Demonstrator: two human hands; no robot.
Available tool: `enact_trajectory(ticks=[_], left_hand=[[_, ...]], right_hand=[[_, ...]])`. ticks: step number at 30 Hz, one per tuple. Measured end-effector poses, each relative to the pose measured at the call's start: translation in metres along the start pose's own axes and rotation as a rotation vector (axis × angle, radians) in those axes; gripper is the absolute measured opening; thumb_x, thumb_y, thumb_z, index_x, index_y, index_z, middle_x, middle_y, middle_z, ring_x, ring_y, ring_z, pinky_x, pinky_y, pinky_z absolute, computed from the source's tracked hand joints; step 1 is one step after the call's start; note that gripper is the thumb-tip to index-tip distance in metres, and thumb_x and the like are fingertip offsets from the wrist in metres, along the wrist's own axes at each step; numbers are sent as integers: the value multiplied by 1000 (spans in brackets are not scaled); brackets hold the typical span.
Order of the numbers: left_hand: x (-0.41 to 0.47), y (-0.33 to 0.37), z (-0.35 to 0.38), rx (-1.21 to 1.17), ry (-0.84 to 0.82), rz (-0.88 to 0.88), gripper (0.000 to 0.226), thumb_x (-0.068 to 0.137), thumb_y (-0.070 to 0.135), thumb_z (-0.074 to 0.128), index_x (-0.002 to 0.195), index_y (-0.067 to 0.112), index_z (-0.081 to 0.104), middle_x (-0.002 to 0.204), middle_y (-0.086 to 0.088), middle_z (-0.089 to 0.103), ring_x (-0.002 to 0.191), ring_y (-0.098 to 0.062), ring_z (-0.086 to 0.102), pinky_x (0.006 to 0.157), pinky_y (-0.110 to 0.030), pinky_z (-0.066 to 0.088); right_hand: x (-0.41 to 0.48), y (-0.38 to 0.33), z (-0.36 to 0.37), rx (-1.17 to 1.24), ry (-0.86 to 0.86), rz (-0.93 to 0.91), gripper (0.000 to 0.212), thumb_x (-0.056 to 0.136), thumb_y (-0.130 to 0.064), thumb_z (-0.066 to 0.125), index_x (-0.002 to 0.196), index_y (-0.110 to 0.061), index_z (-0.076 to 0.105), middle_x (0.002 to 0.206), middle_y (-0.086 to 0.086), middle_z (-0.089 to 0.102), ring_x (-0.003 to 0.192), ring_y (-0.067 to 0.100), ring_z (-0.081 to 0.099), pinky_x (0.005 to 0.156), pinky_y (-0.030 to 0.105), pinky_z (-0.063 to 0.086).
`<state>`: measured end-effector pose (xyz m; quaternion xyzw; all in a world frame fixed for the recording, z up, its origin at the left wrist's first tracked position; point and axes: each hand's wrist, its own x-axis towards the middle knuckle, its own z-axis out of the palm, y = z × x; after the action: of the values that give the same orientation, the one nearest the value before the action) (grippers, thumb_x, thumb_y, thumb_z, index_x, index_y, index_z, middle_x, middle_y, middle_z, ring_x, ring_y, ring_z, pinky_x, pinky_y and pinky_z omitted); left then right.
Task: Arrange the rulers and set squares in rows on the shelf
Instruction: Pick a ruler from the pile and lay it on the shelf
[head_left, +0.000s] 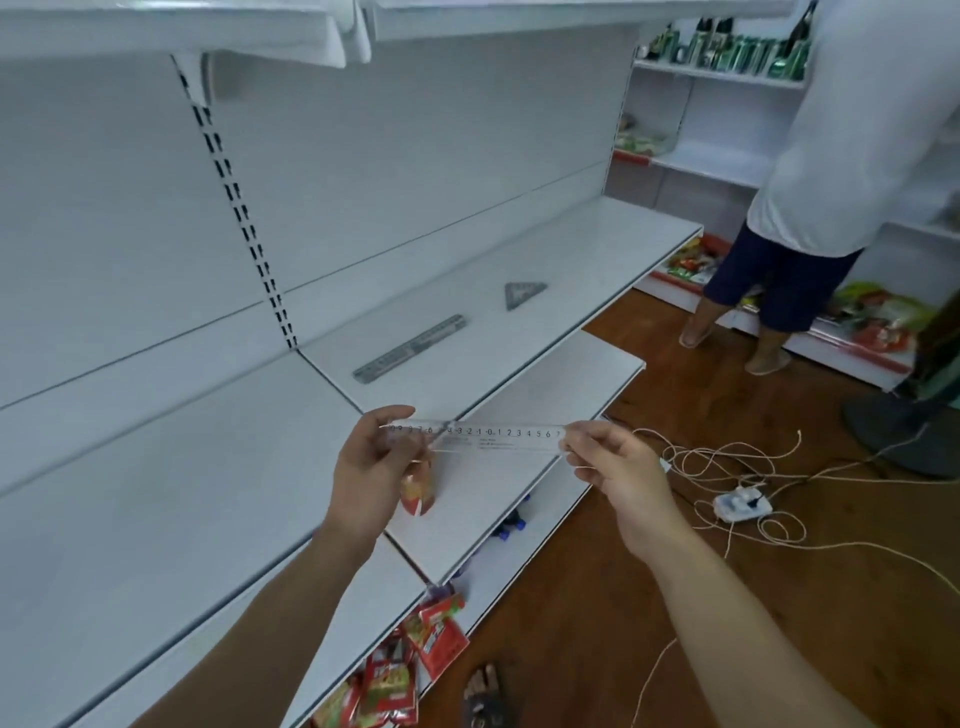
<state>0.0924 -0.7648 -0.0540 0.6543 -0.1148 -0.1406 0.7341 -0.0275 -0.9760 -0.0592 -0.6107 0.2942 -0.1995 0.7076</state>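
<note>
Two items lie on the shelf (597, 244): a grey ruler (410, 348), flat and set at a slant to the shelf's front edge, and, to the right of the grey ruler and well apart from it, a grey set square (524, 294). In front of the grey ruler, off the shelf and in the air, a clear ruler (498, 439) is held level by its two ends. The left hand (371, 473) pinches one end and also holds a small red packet (418, 496) under its curled fingers. The right hand (618, 467) pinches the other end between thumb and fingertips. Judged progress: early. One row is barely begun, the clear ruler is not yet placed, and how many pieces remain cannot be told.
</note>
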Motion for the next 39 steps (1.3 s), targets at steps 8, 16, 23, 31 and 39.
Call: enact_trajectory(ticks=[8, 16, 23, 31, 39], left_hand=[[105, 0, 15, -3, 93, 96, 23, 92, -2, 55, 108, 14, 58, 81, -6, 71, 66, -14, 66, 65, -21, 53], [141, -9, -5, 149, 117, 94, 20, 88, 5, 65, 102, 20, 65, 84, -1, 71, 78, -15, 66, 75, -21, 52], [145, -14, -27, 556, 220, 175, 34, 78, 18, 78, 100, 41, 64, 90, 16, 70, 83, 1, 64, 77, -6, 44], [162, -13, -36, 936, 316, 67, 27, 80, 36, 74, 106, 37, 66, 107, 22, 59, 102, -2, 55, 87, -25, 44], [177, -15, -29, 1068, 277, -56, 25, 79, 41, 74, 102, 42, 65, 99, 25, 56, 95, -1, 53, 81, -25, 46]], right_hand=[[123, -45, 28, -59, -111, -67, 7, 88, -20, 66, 90, -16, 72, 79, -4, 72, 72, 4, 63, 62, 14, 50], [194, -54, 62, -103, -225, -62, 18, 88, -11, 65, 102, -21, 67, 78, -3, 73, 67, 2, 64, 63, 15, 52], [252, -56, 98, -261, -454, -133, 22, 86, -10, 68, 107, -15, 67, 71, -7, 70, 66, 4, 64, 63, 15, 52], [321, -65, 117, -1024, -839, -632, 36, 78, -29, 77, 111, -31, 64, 100, -17, 62, 81, 0, 61, 70, 12, 44], [361, -59, 124, -1223, -1031, -752, 39, 74, -43, 77, 109, -30, 66, 104, -14, 56, 92, 6, 51, 80, 26, 42]])
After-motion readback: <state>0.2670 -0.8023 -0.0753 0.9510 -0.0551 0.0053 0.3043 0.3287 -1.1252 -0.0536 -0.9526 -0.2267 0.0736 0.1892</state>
